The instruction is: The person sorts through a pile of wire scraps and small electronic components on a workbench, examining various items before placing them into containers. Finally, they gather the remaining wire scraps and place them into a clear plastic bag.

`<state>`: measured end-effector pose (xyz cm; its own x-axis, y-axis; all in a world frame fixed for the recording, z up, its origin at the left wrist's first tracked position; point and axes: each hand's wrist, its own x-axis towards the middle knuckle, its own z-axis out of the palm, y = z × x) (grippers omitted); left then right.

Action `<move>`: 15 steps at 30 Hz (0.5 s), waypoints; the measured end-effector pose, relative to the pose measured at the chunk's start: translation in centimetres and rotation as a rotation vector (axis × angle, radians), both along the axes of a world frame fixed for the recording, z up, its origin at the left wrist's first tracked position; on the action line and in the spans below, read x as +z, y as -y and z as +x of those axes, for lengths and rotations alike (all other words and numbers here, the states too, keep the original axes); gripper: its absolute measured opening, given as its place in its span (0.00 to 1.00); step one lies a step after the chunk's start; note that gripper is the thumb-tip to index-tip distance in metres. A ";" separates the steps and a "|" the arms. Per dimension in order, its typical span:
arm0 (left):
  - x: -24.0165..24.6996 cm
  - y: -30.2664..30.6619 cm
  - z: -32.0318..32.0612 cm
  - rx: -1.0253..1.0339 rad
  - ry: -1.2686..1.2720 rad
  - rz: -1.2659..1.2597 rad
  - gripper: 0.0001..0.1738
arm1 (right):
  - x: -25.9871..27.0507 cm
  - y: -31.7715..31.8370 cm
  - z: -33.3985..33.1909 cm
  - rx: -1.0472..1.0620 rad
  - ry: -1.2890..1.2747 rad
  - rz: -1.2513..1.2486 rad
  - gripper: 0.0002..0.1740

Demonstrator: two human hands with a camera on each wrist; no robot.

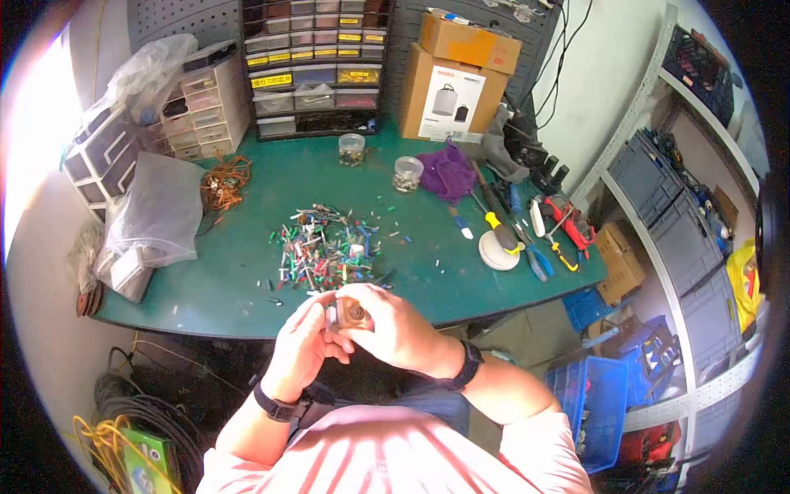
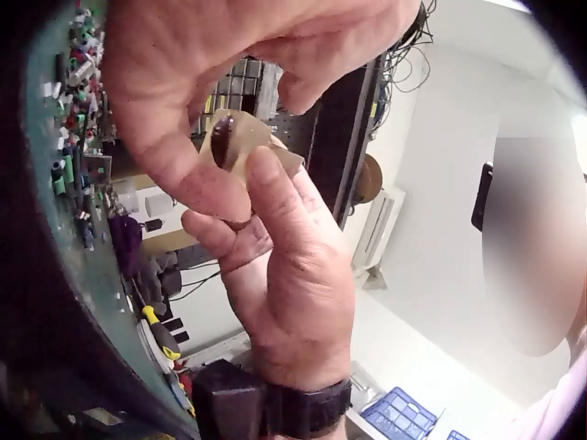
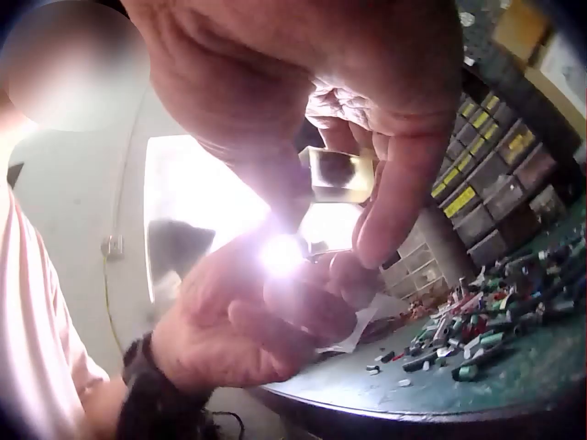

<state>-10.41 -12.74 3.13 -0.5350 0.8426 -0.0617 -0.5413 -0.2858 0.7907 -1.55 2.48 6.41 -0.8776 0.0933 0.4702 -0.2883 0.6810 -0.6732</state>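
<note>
Both hands meet at the table's front edge around a small tan, translucent piece (image 1: 355,311) with a dark round spot. The left hand (image 1: 300,350) pinches its left side, and the right hand (image 1: 397,325) curls over it from the right. In the left wrist view, the piece (image 2: 242,139) shows between the left hand (image 2: 174,64) above and the right hand's thumb and fingers (image 2: 280,206). The right wrist view shows the piece (image 3: 341,174) under the right hand (image 3: 367,46), with the left hand (image 3: 238,321) below. Fingers hide part of it.
A pile of small coloured pieces (image 1: 325,251) lies behind the hands on the green table (image 1: 428,288). Beyond are two clear jars (image 1: 351,150), a purple cloth (image 1: 447,173) and drawer cabinets (image 1: 317,99). Pliers (image 1: 539,262) and a yellow-handled screwdriver (image 1: 499,232) lie right, a plastic bag (image 1: 156,202) left.
</note>
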 end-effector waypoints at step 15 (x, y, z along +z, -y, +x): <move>-2.0 4.4 -3.1 0.498 -0.085 0.012 0.25 | 3.4 -0.2 -5.0 0.108 -0.070 0.524 0.29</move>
